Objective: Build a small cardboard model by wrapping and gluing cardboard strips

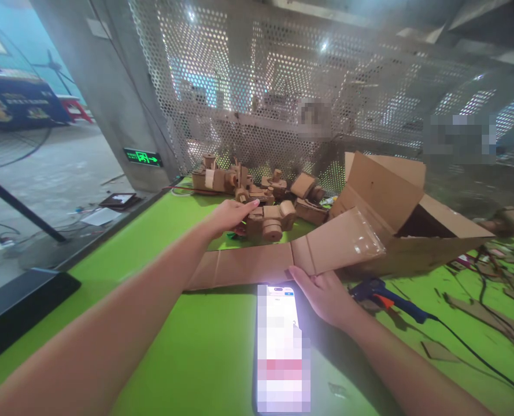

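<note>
My left hand (234,217) reaches across the table and grips the left side of a cardboard model camera (272,221), which has a round lens on its front. Its thumb lies on top and the other fingers are partly hidden. A long creased cardboard strip (252,264) lies in front of the model. My right hand (324,292) pinches the strip's lower edge near a fold, thumb on the upper face and fingers underneath. Clear tape shines at the strip's right end. Just below sits a phone (283,323) with a lit, partly blurred screen.
More cardboard models (213,176) stand along the back by a perforated metal screen (239,115). An open cardboard box (395,248) is at right. A blue glue gun (391,300) with a cord and cardboard scraps (477,309) lie on the green table (187,352).
</note>
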The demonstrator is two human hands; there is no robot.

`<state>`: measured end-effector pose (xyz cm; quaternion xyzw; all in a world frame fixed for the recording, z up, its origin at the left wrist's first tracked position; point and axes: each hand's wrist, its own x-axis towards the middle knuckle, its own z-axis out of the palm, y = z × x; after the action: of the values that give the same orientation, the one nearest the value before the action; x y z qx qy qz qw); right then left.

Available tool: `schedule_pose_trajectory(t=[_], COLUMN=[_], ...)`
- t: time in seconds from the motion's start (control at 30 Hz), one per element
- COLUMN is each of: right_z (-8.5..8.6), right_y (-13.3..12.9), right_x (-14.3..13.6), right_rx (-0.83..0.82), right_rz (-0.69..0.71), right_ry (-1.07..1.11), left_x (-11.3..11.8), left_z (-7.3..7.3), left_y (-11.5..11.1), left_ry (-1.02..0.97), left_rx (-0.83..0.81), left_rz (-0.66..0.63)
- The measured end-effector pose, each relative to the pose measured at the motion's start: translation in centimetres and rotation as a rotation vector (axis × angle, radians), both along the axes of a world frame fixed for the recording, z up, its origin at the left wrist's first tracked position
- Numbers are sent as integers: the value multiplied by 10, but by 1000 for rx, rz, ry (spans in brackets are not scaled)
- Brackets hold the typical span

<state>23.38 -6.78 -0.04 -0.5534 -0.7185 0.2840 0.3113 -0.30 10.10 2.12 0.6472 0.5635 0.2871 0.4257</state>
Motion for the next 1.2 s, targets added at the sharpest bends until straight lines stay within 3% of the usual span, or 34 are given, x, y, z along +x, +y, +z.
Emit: schedule_pose_trajectory(t=[0.13,0.37,0.47,0.57,0.67,0.73,0.8,0.9,1.03,1.2], right_z=[3,0,0,4,7,6,4,-3,-6,2], right_y=[-1,-1,-1,-1,-1,0,2,6,10,5], right_x=[-3,-1,-1,-2,-5,-4,0,7,11,11], right_rx=[-20,31,0,-2,36,60,58,31,39,51], right_rz=[-28,-34,0,28,-7,-10,-24,-96,-169,-188], right_ry=[60,77,43,47,108,135,124,87,127,179], left_x=[10,12,10,13,22,31,38,42,40,34], left_z=[-8,-17,-9,8,25,28,22,2,-21,-29], left_y=[-1,0,-1,-13,-43,-70,-94,-115,-116,-107], left_ry=[-45,100,132,165,166,172,189,247,324,288], left_rx=[-45,26,92,203,327,390,445,683,859,977], left_rz=[-12,53,21,-34,-51,-159,-242,-416,-457,-467])
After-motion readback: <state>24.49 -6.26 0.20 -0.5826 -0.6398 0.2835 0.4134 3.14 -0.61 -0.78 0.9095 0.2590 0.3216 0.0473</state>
